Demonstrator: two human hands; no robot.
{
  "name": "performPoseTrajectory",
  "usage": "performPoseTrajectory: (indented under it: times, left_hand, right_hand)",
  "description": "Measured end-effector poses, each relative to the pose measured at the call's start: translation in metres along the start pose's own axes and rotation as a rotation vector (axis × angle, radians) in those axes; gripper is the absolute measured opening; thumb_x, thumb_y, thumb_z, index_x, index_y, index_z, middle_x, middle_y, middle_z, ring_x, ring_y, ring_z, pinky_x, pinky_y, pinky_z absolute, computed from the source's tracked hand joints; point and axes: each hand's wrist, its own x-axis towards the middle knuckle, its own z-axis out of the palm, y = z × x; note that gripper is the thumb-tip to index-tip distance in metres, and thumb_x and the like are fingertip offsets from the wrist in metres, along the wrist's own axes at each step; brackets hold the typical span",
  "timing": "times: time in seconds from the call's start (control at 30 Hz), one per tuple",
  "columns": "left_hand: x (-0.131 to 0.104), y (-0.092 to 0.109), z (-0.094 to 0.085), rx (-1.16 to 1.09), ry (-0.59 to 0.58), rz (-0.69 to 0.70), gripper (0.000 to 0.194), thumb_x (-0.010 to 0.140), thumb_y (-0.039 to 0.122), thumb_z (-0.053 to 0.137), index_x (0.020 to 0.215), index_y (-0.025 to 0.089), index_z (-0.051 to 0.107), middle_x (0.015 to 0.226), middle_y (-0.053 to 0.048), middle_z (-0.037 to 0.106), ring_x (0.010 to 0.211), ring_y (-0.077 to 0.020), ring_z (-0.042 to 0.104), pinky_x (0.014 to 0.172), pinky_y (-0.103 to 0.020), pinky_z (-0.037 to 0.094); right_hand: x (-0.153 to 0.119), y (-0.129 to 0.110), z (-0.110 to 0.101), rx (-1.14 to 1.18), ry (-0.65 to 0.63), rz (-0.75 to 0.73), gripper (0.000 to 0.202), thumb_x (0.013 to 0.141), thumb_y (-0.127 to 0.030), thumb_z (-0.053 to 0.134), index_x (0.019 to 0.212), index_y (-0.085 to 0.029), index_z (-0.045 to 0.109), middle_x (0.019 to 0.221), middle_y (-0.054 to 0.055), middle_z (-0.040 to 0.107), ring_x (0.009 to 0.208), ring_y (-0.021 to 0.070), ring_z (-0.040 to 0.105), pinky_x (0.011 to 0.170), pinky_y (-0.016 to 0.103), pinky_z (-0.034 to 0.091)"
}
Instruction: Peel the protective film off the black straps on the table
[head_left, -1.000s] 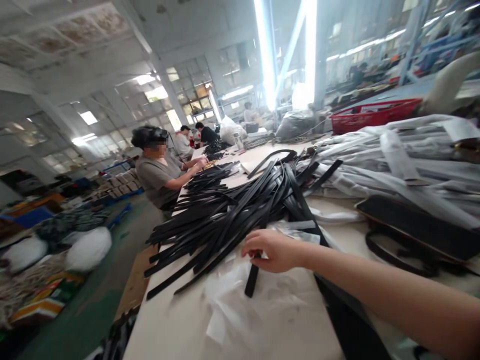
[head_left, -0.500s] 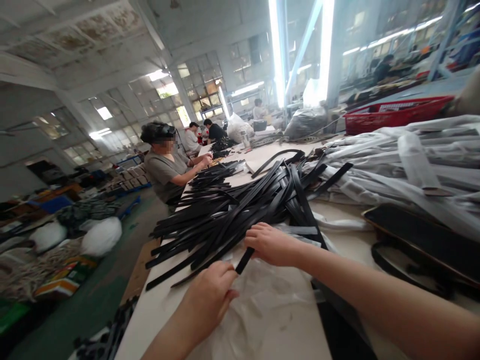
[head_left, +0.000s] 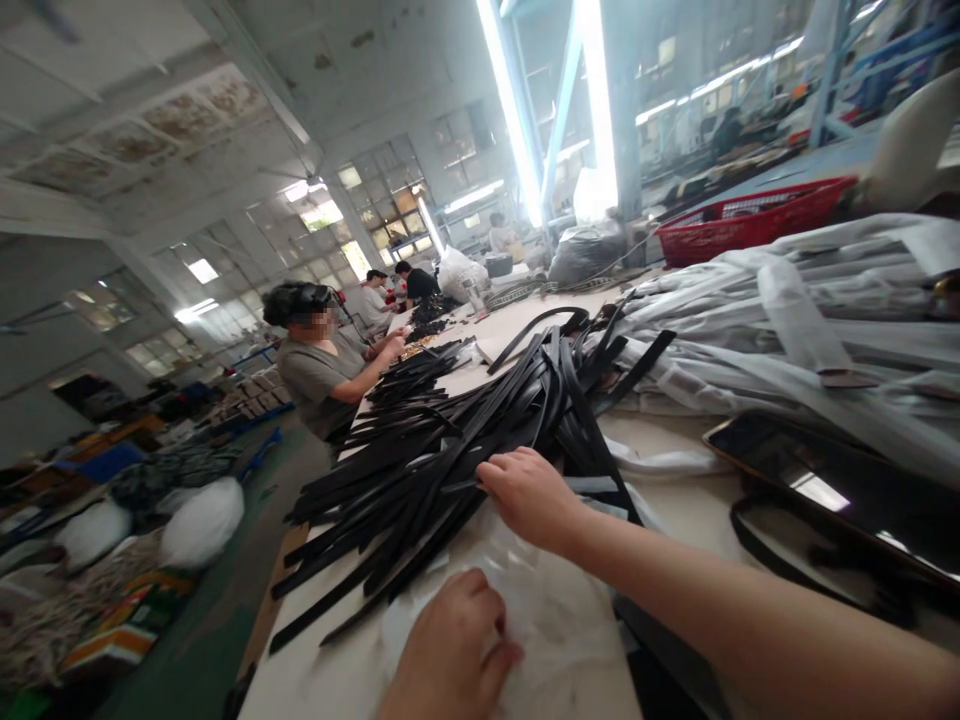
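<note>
My right hand (head_left: 529, 495) is closed at the near edge of a pile of black straps (head_left: 465, 430), its fingertips pinching a black strap (head_left: 459, 488). Closer to me, my left hand (head_left: 454, 640) is curled over the table, thumb close to the bent fingers. Whatever it may hold is hidden. Thin clear plastic (head_left: 555, 590) lies wrinkled on the pale tabletop beneath and between both hands. The straps lie crisscrossed, most of their ends pointing left over the table.
White-wrapped strips (head_left: 780, 310) are heaped at the right, with a red basket (head_left: 757, 222) behind. A phone-like dark slab (head_left: 832, 490) stands near my right forearm. A co-worker (head_left: 315, 360) works along the table's left edge. White sacks (head_left: 202, 525) lie on the floor.
My left hand has drawn back toward me, away from the strap end and my right hand. The right hand stays at the pile's edge. The view has shifted slightly.
</note>
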Motion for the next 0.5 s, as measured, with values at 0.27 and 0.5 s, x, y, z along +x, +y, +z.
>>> performPoseTrajectory:
  times: [0.27, 0.5]
  left_hand:
    - [0.035, -0.046, -0.038, -1.095, 0.598, -0.301, 0.03, 0.068, 0.04, 0.076, 0.067, 0.017, 0.056, 0.058, 0.003, 0.056, 0.052, -0.0098, 0.051, 0.048, -0.019, 0.039]
    - [0.035, -0.071, -0.015, -1.245, 0.827, -0.36, 0.034, 0.061, 0.035, 0.082, 0.078, 0.017, 0.059, 0.074, 0.0, 0.069, 0.072, -0.0142, 0.067, 0.064, -0.021, 0.052]
  right_hand:
    - [-0.009, -0.018, -0.001, 0.169, 0.101, -0.129, 0.014, 0.088, -0.026, 0.05, 0.094, -0.017, 0.059, 0.07, 0.003, 0.067, 0.062, 0.0167, 0.06, 0.068, 0.031, 0.031]
    - [-0.02, -0.04, 0.007, 0.151, -0.026, -0.263, 0.049, 0.089, -0.05, 0.051, 0.123, -0.014, 0.051, 0.086, 0.008, 0.069, 0.07, 0.0209, 0.061, 0.069, 0.033, 0.033]
